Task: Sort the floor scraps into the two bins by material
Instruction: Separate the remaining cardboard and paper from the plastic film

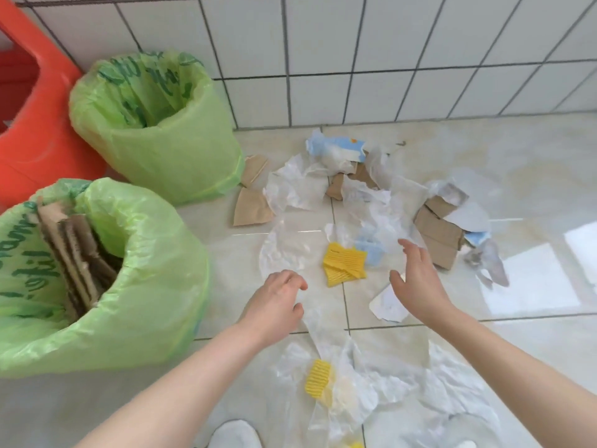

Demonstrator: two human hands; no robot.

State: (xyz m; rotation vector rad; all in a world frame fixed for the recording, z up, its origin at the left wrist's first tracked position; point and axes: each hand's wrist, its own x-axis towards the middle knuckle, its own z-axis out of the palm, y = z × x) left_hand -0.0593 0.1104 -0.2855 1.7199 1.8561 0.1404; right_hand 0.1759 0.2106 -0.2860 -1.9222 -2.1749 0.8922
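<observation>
So the floor (533,176) is pale glossy tile, and it's a mess: two green-lined bins (155,124) on the left, brown cardboard scraps (250,206) beside the far one, crumpled clear plastic (297,185) all over, yellow corrugated pieces (344,263) mid-floor, and a bigger cardboard chunk (439,234) off right.

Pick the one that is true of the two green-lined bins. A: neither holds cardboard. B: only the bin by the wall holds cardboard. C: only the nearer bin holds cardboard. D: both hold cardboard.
C: brown cardboard pieces stand inside the nearer bin, while the bin by the wall shows only its liner.
</observation>
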